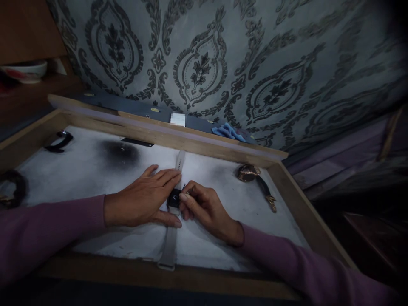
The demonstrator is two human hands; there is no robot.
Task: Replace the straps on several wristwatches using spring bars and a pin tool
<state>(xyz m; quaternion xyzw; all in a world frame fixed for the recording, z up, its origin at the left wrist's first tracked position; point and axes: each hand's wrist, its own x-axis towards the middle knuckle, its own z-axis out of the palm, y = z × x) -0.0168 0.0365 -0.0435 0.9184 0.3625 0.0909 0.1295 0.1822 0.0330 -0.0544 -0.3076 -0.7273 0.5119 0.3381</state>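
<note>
A smartwatch (174,198) with a long pale strap (171,246) lies on a white surface inside a shallow wooden tray (248,148). Its small dark case has a round mark in the middle, and the strap runs out straight both ways. My left hand (145,197) holds the watch down, fingers on the upper strap and thumb at the lower side of the case. At the right edge of the case, my right hand (207,208) is closed in a pinch. A small thin thing shows between its fingertips, too dim to name.
A shiny watch with a dark strap (249,173) lies at the tray's right, another dark watch (60,141) at the far left. A flat dark strip (137,142) is near the back wall. Beyond the tray are a blue cloth (228,131) and a bowl (28,71).
</note>
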